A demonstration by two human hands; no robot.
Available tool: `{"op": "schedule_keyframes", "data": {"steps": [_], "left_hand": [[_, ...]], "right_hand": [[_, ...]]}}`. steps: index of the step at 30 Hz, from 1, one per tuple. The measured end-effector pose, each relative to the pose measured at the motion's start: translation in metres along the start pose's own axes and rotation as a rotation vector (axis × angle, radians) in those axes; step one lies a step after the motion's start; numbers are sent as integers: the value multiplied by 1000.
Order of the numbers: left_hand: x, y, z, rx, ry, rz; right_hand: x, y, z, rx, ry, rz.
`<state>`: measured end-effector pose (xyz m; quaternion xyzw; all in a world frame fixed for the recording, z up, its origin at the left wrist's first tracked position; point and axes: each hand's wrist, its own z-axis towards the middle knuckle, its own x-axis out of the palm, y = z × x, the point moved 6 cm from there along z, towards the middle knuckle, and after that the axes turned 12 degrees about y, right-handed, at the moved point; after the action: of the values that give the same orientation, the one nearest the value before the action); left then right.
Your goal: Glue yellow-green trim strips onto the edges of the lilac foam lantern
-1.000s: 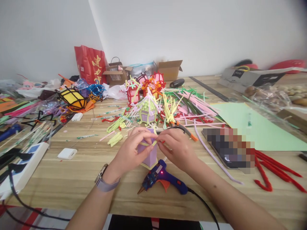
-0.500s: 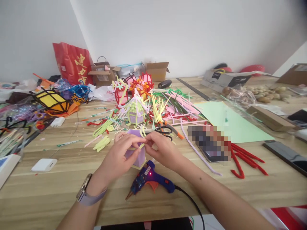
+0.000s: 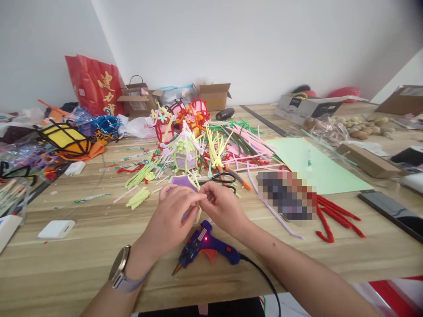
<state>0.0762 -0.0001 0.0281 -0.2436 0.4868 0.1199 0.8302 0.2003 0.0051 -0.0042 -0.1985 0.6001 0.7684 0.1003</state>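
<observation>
Between my hands is a small lavender paper lantern body [image 3: 183,181], edged with pale yellow pipe cleaner. My left hand [image 3: 175,207] is closed round its near side, fingers bent over it, hiding much of the wall. My right hand [image 3: 222,206] pinches at the right edge, where a pale yellow pipe cleaner [image 3: 197,179] sticks up. The fingertips of both hands meet there and cover the exact spot. Just below lies a blue hot glue gun [image 3: 208,244] with its red light on, nozzle pointing lower left. Black-handled scissors [image 3: 224,178] lie behind my right hand.
Behind stands a finished lavender-and-green lantern [image 3: 185,156]. Pipe cleaners in pink [image 3: 247,145] and red [image 3: 340,218] lie about. A blurred phone [image 3: 284,198] is at right beside a green sheet [image 3: 324,169]. The glue gun's cord [image 3: 264,277] runs off the near edge.
My left hand has shifted slightly, its fingers drawing closer over the lantern body, which now shows more of its top opening. The view has moved a little; the glue gun stays put.
</observation>
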Motion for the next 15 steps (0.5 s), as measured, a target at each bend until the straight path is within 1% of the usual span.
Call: {"op": "schedule_keyframes", "data": {"steps": [2, 4, 5, 7, 8, 9, 11, 12, 13, 14, 15], "left_hand": [[-1, 0, 0, -4, -18, 4], [-5, 5, -1, -31, -61, 21], [-7, 9, -2, -54, -89, 30], [-12, 19, -4, -112, -148, 39], [-15, 24, -5, -147, -173, 36], [-17, 30, -6, -181, -195, 26], [-19, 39, -7, -251, -225, 0], [-20, 42, -8, -281, -236, -10], [-21, 45, -9, -306, -244, -14], [-22, 46, -10, -326, -251, -13], [-23, 47, -10, -339, -260, -8]], "right_hand": [[2, -4, 2, 29, 15, 119], [-2, -4, 5, 30, 14, 169], [-7, -3, 5, 27, -2, 154], [-20, 3, 5, 44, -1, 28], [-24, 7, 4, 69, 48, -88], [-25, 10, 3, 100, 161, -235], [-15, 11, -7, 142, 478, -528], [-11, 10, -14, 151, 581, -656], [-7, 9, -21, 147, 641, -771], [-1, 8, -27, 134, 670, -858], [4, 6, -31, 125, 671, -925]]}}
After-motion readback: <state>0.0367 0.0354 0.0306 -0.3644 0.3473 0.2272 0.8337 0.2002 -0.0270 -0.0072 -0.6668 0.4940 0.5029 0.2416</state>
